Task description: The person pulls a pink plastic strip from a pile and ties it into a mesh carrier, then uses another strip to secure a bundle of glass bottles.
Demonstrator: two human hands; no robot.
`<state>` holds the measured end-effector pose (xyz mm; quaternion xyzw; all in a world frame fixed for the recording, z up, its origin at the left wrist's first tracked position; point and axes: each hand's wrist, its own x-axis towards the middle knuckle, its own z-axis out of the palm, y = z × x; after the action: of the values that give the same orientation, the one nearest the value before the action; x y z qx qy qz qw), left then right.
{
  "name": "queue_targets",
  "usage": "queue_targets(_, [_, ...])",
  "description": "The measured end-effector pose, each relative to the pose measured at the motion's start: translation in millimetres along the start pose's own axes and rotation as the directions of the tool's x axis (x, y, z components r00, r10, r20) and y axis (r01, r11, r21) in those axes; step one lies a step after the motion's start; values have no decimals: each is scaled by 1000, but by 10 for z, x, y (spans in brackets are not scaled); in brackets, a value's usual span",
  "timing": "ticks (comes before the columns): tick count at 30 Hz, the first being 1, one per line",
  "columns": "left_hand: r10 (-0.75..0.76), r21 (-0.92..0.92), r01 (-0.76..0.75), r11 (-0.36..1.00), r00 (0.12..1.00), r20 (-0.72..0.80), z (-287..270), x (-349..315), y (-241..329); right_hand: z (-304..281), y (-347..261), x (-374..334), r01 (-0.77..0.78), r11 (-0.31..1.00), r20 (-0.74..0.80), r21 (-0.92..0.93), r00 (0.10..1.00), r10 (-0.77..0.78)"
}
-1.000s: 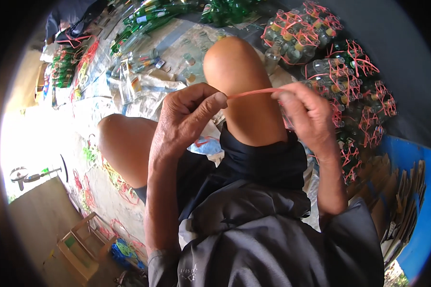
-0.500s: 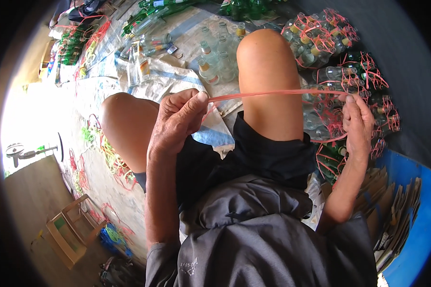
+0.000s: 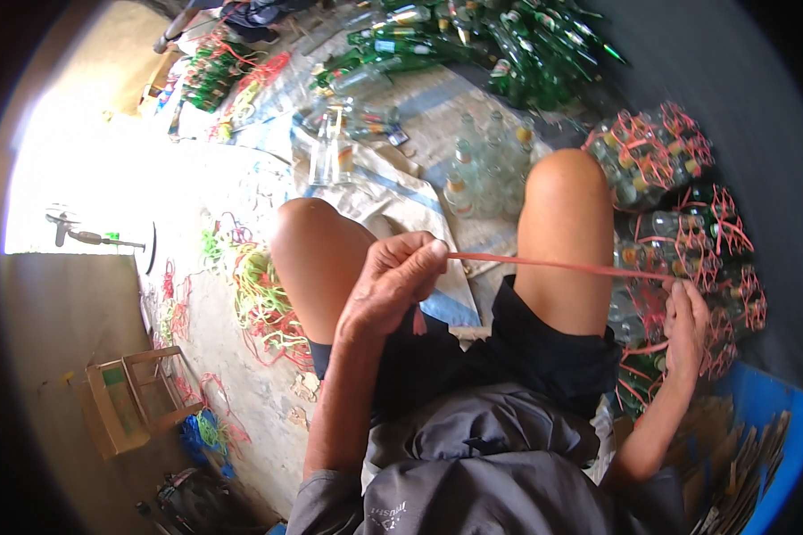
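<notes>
A pink plastic string [image 3: 553, 263] is stretched taut between my hands, above my knees. My left hand [image 3: 393, 281] is closed on one end, thumb pressed over the fingers, and a short tail hangs below it. Farther right, my right hand [image 3: 687, 328] pinches the other part of the string, and a loose length trails beside it. Just beyond my right knee stands a group of colourless glass bottles [image 3: 486, 169]. Bundles of bottles tied with pink string [image 3: 656, 152] are stacked on the right, close to my right hand.
Many green bottles [image 3: 544, 53] lie heaped at the far side. Tangled green and pink strings [image 3: 263, 285] lie left of my left knee. A wooden frame [image 3: 156, 388] stands at lower left, and flattened cardboard [image 3: 740, 473] is at lower right beside a blue panel [image 3: 790, 419].
The view has shifted, so my hands and knees appear lower and farther right. The string remains taut between my hands, its strands now closer together.
</notes>
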<state>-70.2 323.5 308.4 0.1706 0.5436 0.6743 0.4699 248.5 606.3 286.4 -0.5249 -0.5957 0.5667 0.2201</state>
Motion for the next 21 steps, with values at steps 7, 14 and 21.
queue_targets(7, [65, 79, -63, 995, 998, -24, 217, -108, 286, -23, 142, 4, 132, 940, 177, -315, 981, -79])
queue_targets(14, [105, 266, -99, 959, 994, -9, 466, -171, 505, 205, -242, -298, 339, 859, 239, -383, 935, -263])
queue_targets(21, [25, 382, -98, 919, 981, 193, 782, -186, 411, 811, -1003, -810, 833, 500, 340, -236, 553, -761])
